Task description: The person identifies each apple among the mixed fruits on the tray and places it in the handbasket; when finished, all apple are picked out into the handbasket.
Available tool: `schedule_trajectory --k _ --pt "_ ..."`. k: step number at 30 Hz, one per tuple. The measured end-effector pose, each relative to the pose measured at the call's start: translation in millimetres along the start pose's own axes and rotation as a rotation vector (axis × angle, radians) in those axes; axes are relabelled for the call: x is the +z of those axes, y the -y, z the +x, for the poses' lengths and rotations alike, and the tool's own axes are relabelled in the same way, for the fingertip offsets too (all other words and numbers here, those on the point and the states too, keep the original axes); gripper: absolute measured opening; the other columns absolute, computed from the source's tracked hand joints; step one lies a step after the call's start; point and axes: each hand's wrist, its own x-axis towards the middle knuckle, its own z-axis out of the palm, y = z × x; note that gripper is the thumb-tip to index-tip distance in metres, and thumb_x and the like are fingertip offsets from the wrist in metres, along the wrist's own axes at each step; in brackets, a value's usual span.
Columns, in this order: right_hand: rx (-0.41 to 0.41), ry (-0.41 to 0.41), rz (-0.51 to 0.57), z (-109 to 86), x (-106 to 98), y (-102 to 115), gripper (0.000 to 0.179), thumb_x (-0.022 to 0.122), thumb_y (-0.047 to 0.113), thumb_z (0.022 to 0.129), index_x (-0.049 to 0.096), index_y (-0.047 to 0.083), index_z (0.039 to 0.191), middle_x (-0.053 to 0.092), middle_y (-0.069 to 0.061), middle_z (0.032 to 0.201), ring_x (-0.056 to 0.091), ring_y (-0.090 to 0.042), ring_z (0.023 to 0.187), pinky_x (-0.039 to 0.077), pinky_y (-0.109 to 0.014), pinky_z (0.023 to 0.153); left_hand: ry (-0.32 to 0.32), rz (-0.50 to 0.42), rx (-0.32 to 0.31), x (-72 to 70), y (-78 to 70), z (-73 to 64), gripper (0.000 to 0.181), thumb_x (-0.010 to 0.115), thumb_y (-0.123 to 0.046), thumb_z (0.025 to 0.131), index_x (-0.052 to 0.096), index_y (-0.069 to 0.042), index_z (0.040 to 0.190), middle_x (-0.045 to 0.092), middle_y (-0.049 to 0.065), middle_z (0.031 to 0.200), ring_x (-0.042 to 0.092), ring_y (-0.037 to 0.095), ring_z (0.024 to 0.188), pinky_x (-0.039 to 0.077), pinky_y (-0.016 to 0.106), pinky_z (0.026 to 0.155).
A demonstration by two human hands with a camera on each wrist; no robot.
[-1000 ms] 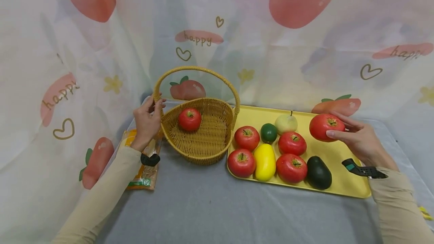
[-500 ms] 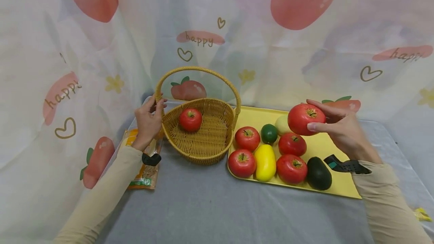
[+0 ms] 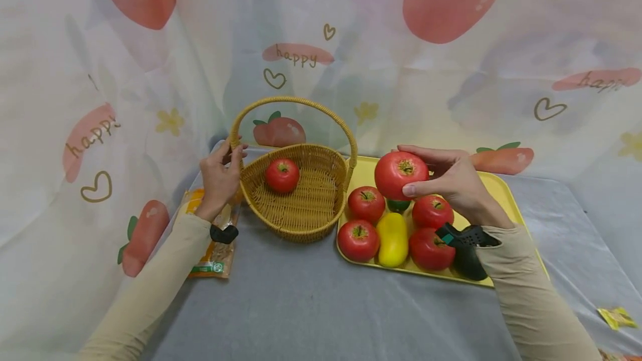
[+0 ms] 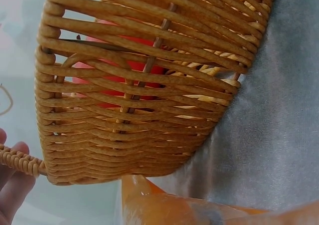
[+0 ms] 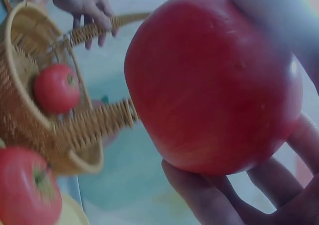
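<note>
In the head view my left hand (image 3: 219, 177) grips the left foot of the handle (image 3: 296, 100) on a wicker basket (image 3: 311, 199). One red apple (image 3: 282, 175) lies inside it, showing red through the weave in the left wrist view. My right hand (image 3: 458, 183) holds another red apple (image 5: 214, 80) between thumb and fingers, raised over the left part of a yellow tray (image 3: 362, 170). Below it on the tray are several red apples (image 3: 358, 240), a yellow mango-shaped fruit (image 3: 393, 240), a dark green avocado (image 3: 470, 263) partly behind my wrist, and a mostly hidden small green fruit (image 3: 398, 205).
An orange-and-clear food packet (image 3: 220, 261) lies under my left forearm, beside the basket. At the right a small yellow wrapper (image 3: 617, 317) sits on the grey tablecloth (image 3: 311, 305). A printed curtain (image 3: 451, 99) hangs close behind the basket and tray.
My right hand has carried its apple leftward across the tray, from the right side to above the small green fruit, now covering the pale pear. The left hand stays on the handle.
</note>
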Motion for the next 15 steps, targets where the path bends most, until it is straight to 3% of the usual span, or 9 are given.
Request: schedule_trajectory --k 7,11,15 --pt "-0.025 0.071 0.076 19.6 33 -3 0.067 0.078 -0.013 0.087 0.061 0.004 0.15 0.076 -0.004 0.132 0.075 -0.022 0.11 0.065 -0.038 0.086 -0.003 -0.021 0.022 -2.2 -20.2 0.6 0.029 0.061 0.006 0.104 0.069 0.01 0.132 0.076 0.032 0.105 0.076 0.049 0.084 0.05 0.003 0.082" --pt "-0.022 0.095 0.051 28.2 50 -5 0.067 0.082 -0.007 0.087 0.062 0.006 0.149 0.075 -0.004 0.133 0.075 -0.024 0.111 0.065 -0.038 0.087 0.005 -0.032 0.021 -4.2 -34.4 2.2 0.028 0.06 0.008 0.103 0.07 0.012 0.129 0.076 0.032 0.105 0.076 0.049 0.084 0.05 0.003 0.08" --pt "-0.014 0.11 0.01 36.9 65 -6 0.068 0.086 -0.001 0.086 0.064 0.011 0.149 0.073 -0.003 0.138 0.074 -0.026 0.114 0.065 -0.039 0.088 0.007 -0.035 0.009 -4.9 -37.0 2.9 0.027 0.06 0.008 0.103 0.07 0.013 0.128 0.076 0.033 0.105 0.076 0.049 0.085 0.051 0.003 0.08"
